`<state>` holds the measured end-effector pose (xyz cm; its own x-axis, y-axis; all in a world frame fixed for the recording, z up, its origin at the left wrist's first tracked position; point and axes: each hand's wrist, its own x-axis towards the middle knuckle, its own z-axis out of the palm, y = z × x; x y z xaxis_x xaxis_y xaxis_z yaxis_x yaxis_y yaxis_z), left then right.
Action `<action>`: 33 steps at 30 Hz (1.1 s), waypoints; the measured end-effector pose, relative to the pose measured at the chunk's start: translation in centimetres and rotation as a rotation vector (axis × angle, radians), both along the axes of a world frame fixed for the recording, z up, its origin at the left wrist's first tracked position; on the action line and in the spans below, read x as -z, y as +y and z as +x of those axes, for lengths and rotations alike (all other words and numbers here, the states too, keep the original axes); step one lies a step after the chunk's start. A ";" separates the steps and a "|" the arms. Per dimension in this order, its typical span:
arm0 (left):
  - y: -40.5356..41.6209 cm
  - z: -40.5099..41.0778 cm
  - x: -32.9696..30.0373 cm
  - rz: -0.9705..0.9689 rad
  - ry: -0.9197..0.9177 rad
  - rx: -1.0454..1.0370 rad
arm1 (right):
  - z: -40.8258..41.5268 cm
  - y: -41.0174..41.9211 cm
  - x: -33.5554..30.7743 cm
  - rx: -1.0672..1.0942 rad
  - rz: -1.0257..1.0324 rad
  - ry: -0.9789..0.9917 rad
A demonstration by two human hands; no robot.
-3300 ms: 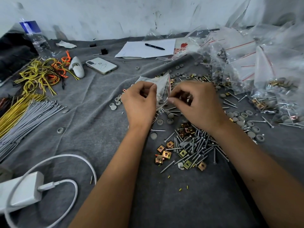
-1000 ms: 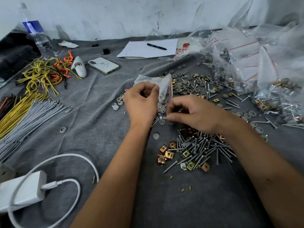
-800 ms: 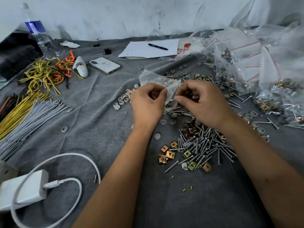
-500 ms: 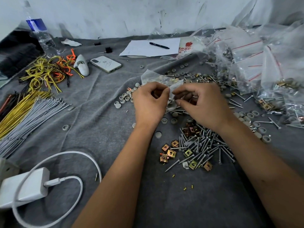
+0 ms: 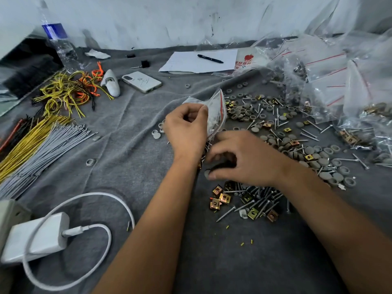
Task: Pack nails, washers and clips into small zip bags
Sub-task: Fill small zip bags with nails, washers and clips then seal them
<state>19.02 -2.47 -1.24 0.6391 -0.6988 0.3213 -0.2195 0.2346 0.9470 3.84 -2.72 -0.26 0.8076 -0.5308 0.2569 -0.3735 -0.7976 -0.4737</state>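
The small zip bag (image 5: 215, 112) stands nearly upright in the left hand (image 5: 186, 128), whose grip pinches its near wall between thumb and curled fingers; the red zip line runs down the bag's right edge, so the mouth faces right and a little toward the person, with some hardware already showing through the plastic. The right hand (image 5: 244, 158) is the one doing the fetching: it hovers low over the table just below and right of the bag's mouth, fingers curled down onto the grey cloth (image 5: 131, 145), fingertips (image 5: 212, 176) touching a grey washer (image 5: 206, 173) at the near-left edge of the hand. Whether that grip has actually closed on the washer I cannot tell; the fingers are bent but blurred. The relation that matters is short and simple: the washer lies directly below the bag's opening and slightly toward the person, so the coming move is likely a lift up and away, and the right hand is far the nearer of the two. Just beneath the right wrist lies a heap of nails (image 5: 261, 198) with their long axes fanned mostly toward the upper right, mixed with brass clips (image 5: 220, 197). More washers and nails (image 5: 282, 132) are scattered to the right, and beyond them filled zip bags (image 5: 331, 81) are piled against the wall.
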 end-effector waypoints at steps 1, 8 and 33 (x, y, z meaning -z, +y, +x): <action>0.0 0.0 0.0 0.002 -0.008 0.002 | 0.2 0.1 0.2 -0.014 0.038 0.046; 0.0 -0.1 0.1 0.015 -0.064 0.011 | 0.2 0.1 0.0 0.020 0.001 -0.123; 0.2 -0.4 -0.1 0.019 -0.115 0.061 | -2.2 -2.0 -0.3 0.315 -0.093 -0.139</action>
<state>18.60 -2.24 -1.16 0.5553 -0.7417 0.3763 -0.3126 0.2332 0.9208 1.68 -4.70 0.08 0.5622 -0.7171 0.4121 -0.5446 -0.6959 -0.4681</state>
